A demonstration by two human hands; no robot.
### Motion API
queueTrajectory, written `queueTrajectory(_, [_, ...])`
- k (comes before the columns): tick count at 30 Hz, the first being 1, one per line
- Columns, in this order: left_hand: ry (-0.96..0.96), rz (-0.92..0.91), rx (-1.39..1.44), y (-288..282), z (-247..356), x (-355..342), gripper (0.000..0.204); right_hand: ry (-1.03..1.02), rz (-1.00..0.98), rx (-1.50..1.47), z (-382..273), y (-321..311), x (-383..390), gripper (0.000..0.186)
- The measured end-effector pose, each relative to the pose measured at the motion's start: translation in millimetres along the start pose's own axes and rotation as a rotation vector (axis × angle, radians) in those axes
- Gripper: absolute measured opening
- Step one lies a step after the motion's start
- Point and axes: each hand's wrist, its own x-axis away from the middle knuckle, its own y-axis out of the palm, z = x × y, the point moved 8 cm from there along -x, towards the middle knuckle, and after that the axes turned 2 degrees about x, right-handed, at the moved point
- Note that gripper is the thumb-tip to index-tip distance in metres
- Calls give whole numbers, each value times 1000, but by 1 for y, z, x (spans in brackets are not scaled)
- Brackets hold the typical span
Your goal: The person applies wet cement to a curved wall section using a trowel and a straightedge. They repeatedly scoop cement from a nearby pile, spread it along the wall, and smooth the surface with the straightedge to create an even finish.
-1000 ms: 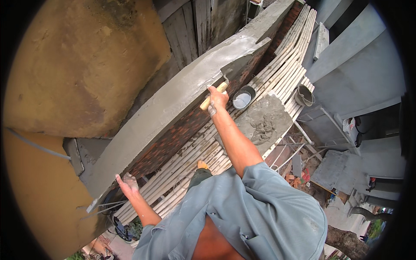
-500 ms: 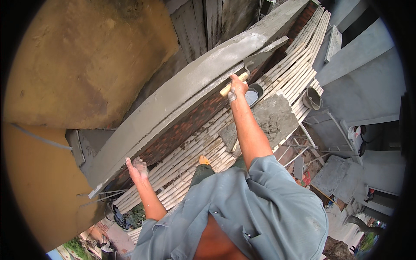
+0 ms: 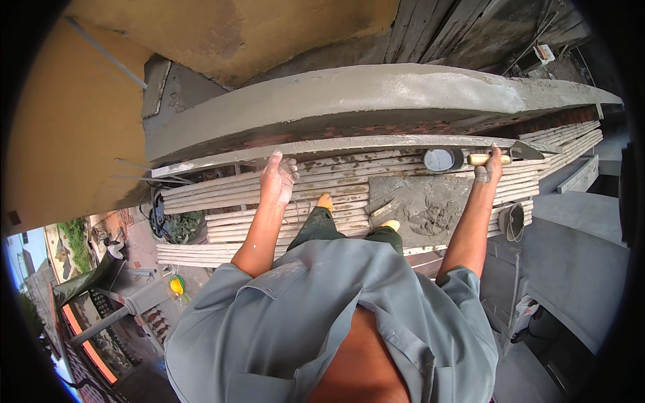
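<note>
A long, narrow straightedge [image 3: 376,143] smeared with mortar lies crosswise in front of me, apart from the curved wall top. My left hand [image 3: 279,180] is closed at its near edge, thumb up against it and fingers bent; the grip is partly hidden. In my right hand [image 3: 492,168] is the pale wooden handle of a trowel [image 3: 527,150], its grey blade pointing right. That hand's thumb also rests at the straightedge. Beyond runs the curved wall [image 3: 349,94], coated in smooth wet mortar, with red brick showing beneath. A black bucket [image 3: 455,158] of greyish liquid stands left of the trowel.
I stand on a platform of bamboo poles [image 3: 255,227]. A mortar-covered board [image 3: 416,225] lies between my feet and right arm, a short wood piece [image 3: 384,207] on it. Another bucket [image 3: 512,223] hangs at the platform's right edge. Ground with a yellow helmet [image 3: 177,285] lies below left.
The straightedge has come away from the wall toward me, both hands moving with it. My view has turned, so the wall now runs nearly level across it. The trowel stays in my right hand.
</note>
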Motion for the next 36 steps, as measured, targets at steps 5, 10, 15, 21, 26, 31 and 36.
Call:
queueTrajectory(5, [67, -8, 3, -11, 39, 3, 43, 54, -17, 112, 15, 16, 25, 58])
queueTrajectory(10, [103, 0, 33, -18, 66, -6, 39, 30, -48, 135, 20, 59, 40, 67])
queueTrajectory(15, [87, 3, 65, -40, 75, -6, 36, 55, -50, 141, 28, 62, 51, 44])
queueTrajectory(21, [16, 9, 112, -77, 64, 11, 29, 76, -112, 205, 33, 15, 84, 31])
queueTrajectory(26, [6, 37, 89, -106, 73, 18, 23, 164, -59, 251, 55, -18, 126, 27])
queueTrajectory(31, [110, 47, 57, -129, 114, 21, 24, 258, -55, 93, 95, -19, 167, 31])
queueTrajectory(36, [303, -54, 1, -134, 174, 34, 27, 312, 79, -75, 145, -18, 202, 21])
